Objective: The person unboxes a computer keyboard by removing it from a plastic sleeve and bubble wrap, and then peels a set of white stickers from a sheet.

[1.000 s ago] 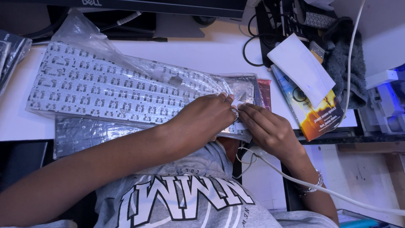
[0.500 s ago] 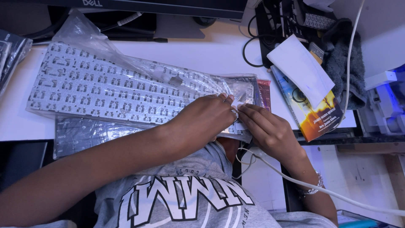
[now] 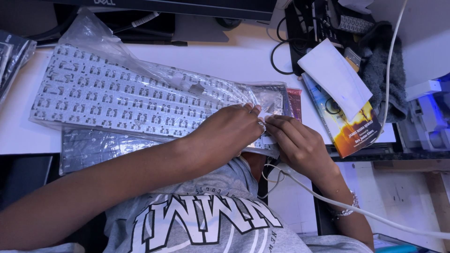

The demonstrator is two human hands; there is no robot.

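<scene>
Flat white keyboard panel in clear crinkled plastic bag [image 3: 140,98] lies across white bench [image 3: 234,56], right end at bench edge, close to body for fine work. Left hand [image 3: 225,136] presses down on bag's right end, pinning it. Right hand [image 3: 300,145] meets it fingertip to fingertip, both pinched on small white tab [image 3: 266,117] at bag's corner. Second dark bagged panel [image 3: 93,147] lies underneath. Colourful booklet [image 3: 344,122] and white envelope [image 3: 335,77] off to right, out of way.
</scene>
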